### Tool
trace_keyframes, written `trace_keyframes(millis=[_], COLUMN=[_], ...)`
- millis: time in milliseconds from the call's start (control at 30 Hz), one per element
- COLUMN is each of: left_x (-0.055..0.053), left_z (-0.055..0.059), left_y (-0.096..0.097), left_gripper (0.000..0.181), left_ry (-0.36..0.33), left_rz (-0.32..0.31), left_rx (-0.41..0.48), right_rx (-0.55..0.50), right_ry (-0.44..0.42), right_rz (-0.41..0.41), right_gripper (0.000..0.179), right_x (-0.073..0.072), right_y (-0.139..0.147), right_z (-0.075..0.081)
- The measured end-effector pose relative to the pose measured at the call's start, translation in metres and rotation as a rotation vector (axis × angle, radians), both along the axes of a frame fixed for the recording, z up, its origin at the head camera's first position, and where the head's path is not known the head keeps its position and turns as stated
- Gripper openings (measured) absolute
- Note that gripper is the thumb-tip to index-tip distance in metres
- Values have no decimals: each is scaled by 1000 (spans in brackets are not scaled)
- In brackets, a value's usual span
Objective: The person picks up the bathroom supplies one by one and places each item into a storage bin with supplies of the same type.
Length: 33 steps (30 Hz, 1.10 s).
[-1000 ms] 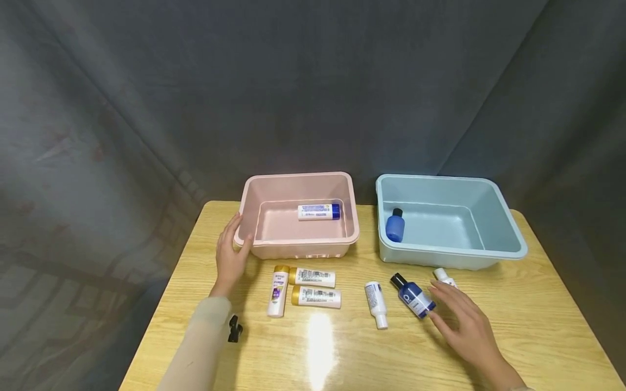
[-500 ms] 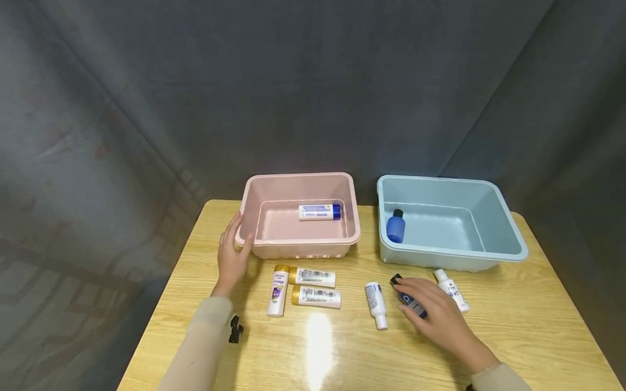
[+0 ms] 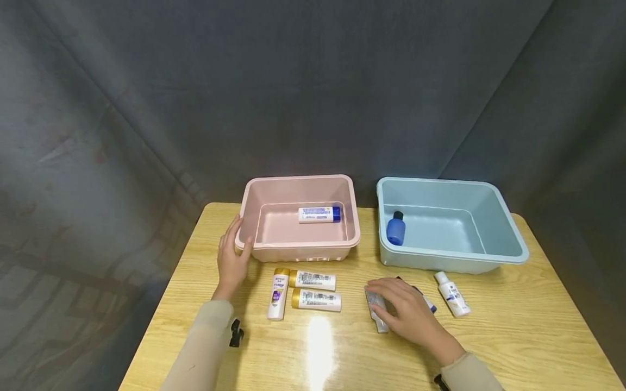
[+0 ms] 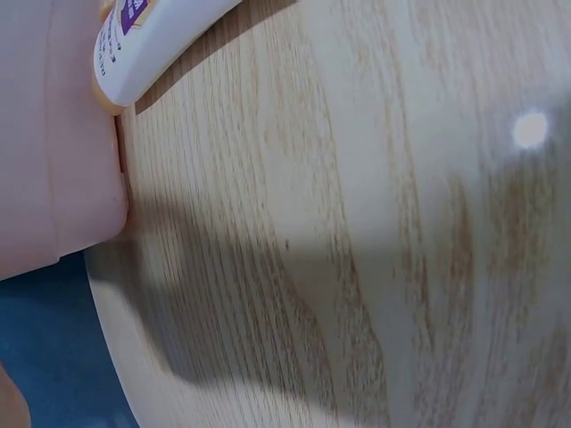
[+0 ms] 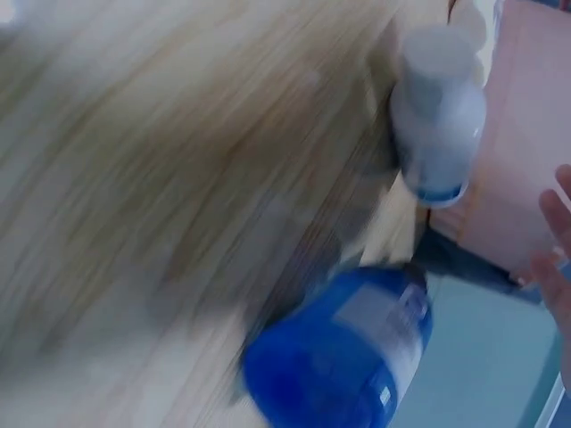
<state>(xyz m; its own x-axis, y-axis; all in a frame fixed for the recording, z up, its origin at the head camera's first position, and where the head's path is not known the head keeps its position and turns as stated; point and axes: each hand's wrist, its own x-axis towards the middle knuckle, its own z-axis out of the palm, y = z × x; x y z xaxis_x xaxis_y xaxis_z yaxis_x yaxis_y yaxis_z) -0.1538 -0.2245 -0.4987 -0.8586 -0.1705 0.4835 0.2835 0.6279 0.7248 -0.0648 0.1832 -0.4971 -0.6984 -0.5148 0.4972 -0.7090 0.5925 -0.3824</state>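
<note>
My left hand (image 3: 232,263) rests at the left front corner of the pink bin (image 3: 298,250), its fingers along the side and the thumb by the front rim. Over a white bottle (image 3: 375,309) lying on the table hangs my right hand (image 3: 408,309), partly covering it. In the right wrist view its fingers (image 5: 558,214) are apart from that white bottle (image 5: 437,125). A dark blue bottle (image 5: 339,357) with a black cap lies beside it, mostly hidden under the hand in the head view.
Three white bottles with gold caps (image 3: 315,300) lie before the pink bin. A white-and-blue tube (image 3: 315,215) is inside it. The light blue bin (image 3: 455,254) holds a blue bottle (image 3: 395,230). Another white bottle (image 3: 452,296) lies at right.
My right hand has moved left, from beside the dark blue bottle, across it, to above the white bottle. The right-hand white bottle is uncovered. My left hand has stayed at the pink bin.
</note>
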Motion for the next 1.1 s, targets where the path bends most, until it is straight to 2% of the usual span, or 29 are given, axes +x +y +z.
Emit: trace_keyframes(millis=[200,267,533,733,900,1100], left_x=[-1,-1,-2,0,-3,-2], left_z=[0,-1,-3,2,1,-2], left_y=[2,3,1,-4,-3,-4], left_gripper=[53,53,53,54,54,55], left_ry=[40,44,3,1,17,4], left_rz=[12,16,18,17,1,13], left_rx=[-16,-19,-54,-57,-59,-62], right_rx=[9,30,95,94,66,20], right_ry=[19,0,-22,-52,-78,-47], right_rz=[22,24,54,66,51,55], right_gripper=[30,29,34,33,34,33], right_x=[-3,-4,-5,-4,-3,-8], right_y=[-18,-21,-39,-61,-74,-90], right_z=[1,2,0,-7,-10,-14])
